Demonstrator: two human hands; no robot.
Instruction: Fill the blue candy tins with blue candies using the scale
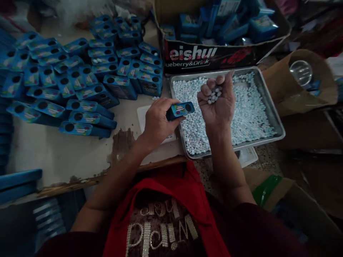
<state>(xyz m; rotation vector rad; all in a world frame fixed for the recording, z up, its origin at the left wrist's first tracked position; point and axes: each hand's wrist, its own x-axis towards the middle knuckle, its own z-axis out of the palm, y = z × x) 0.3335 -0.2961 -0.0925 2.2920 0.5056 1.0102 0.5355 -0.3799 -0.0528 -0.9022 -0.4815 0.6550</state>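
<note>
My left hand (159, 119) grips a small blue candy box (182, 110), its round dark opening facing up, at the left rim of a metal tray (281, 130). Small white and pale blue candies (252, 110) cover most of that tray's bottom. Above them, my right hand (218, 101) is turned palm up with curled fingers around a handful of candies (214, 95). The two hands are a short gap apart. Under my left hand, a white scale (143, 116) is partly hidden.
Rows of blue boxes (89, 91) with round openings stand on the worn table (80, 153) to the left. Behind the tray is a cardboard carton (187, 57) of blue boxes. A brown paper bag (284, 85) stands at the right.
</note>
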